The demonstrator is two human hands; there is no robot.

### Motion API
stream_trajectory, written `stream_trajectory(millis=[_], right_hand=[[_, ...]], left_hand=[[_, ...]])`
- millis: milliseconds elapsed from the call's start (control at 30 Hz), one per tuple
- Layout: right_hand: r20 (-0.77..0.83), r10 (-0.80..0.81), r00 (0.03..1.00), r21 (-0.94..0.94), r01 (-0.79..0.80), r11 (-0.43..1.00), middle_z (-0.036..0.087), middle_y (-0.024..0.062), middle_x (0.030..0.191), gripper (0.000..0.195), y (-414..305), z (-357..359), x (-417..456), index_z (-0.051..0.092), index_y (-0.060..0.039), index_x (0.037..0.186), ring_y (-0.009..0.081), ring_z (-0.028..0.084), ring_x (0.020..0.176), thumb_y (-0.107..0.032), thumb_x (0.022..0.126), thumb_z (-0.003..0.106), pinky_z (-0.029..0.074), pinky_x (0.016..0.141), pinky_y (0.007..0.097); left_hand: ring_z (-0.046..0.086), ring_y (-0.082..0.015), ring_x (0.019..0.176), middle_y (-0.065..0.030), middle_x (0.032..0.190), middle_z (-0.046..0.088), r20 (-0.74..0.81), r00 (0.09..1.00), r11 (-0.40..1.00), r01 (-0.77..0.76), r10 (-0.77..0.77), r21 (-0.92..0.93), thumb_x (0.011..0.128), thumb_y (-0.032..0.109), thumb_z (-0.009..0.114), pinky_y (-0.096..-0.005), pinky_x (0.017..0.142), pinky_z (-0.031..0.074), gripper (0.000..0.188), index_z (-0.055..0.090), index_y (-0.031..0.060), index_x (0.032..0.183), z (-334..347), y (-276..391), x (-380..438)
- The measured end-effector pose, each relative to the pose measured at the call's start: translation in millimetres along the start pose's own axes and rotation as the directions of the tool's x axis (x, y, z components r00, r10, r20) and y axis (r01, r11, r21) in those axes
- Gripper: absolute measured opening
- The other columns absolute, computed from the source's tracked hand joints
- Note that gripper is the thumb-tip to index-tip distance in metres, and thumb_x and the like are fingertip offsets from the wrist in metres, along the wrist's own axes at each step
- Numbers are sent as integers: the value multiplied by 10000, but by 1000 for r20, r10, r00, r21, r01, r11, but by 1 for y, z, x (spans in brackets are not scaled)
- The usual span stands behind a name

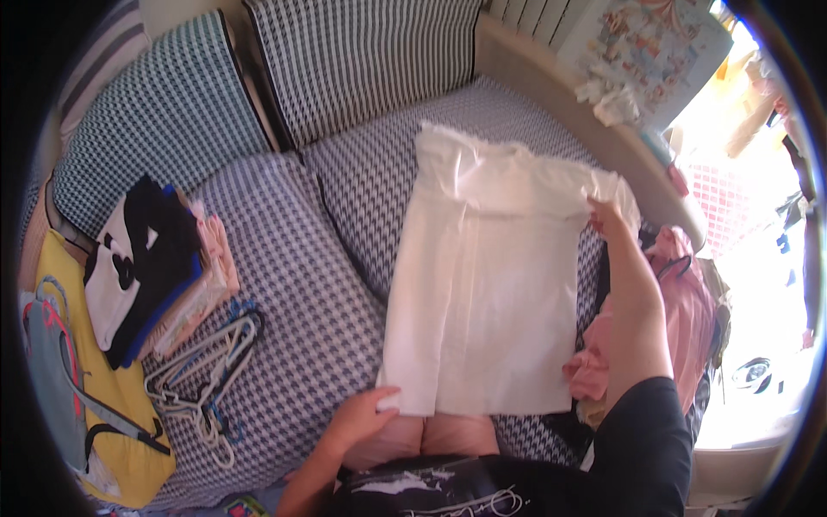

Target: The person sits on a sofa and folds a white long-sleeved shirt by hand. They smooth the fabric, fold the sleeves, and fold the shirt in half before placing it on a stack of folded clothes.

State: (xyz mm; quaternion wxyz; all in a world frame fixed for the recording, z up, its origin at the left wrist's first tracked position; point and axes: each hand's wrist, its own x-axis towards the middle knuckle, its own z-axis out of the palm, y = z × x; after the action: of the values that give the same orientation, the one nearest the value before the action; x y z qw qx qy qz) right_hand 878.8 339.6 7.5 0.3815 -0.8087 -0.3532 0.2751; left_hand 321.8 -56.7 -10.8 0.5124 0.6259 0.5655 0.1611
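Observation:
A white cloth garment (491, 278) with a gathered, ruffled far end lies spread over the houndstooth sofa seat and the edge of my lap. Its straight hem faces me, and a fold runs lengthwise down its left part. My left hand (368, 413) grips the near left corner of the hem between thumb and fingers. Farther off, my right hand (602, 216) holds the garment's right side, just below the ruffle. Some of the right fingers are hidden by the cloth and the angle.
Folded clothes (155, 271) are stacked on the left seat, beside several hangers (207, 381). A yellow cloth (136, 413) and a grey strapped item (55, 375) lie at far left. Pink clothing (685, 310) is heaped at right, near the sofa's armrest (555, 77).

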Motion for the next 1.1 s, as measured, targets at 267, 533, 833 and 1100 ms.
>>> stream_trajectory(millis=[267,533,833,1100], right_hand=[[-81,161,984,-52,-165,985,568,90,695,456,-23,27,-17,613,-37,832,180,508,515,-449,722,774,400,420,317],[-325,-21,945,-337,-95,937,601,172,1135,657,-17,13,8,603,6,1123,326,566,1096,-478,706,753,458,936,429],[58,-622,781,-728,460,509,303,118,1497,738,-53,3,-11,341,-143,1424,360,303,1359,-284,781,675,302,1100,448],[482,-320,816,-825,545,149,572,155,1235,609,-102,3,-32,536,-108,1264,320,497,1202,-182,685,713,352,1042,462]], left_hand=[[638,-281,722,-112,758,653,171,958,953,183,-228,243,822,357,647,-362,646,487,424,631,158,1196,-60,47,-21],[560,-275,1057,-128,1121,583,-133,888,841,-356,440,407,832,157,639,-339,899,451,316,633,42,1126,-116,62,154],[557,-298,1053,-103,1157,581,-409,720,805,-358,560,473,824,41,596,-375,912,457,269,648,62,1087,-157,43,313],[504,-311,1158,-113,1271,525,-502,654,807,-311,565,502,842,22,583,-383,969,437,533,444,134,1345,-197,72,383]])
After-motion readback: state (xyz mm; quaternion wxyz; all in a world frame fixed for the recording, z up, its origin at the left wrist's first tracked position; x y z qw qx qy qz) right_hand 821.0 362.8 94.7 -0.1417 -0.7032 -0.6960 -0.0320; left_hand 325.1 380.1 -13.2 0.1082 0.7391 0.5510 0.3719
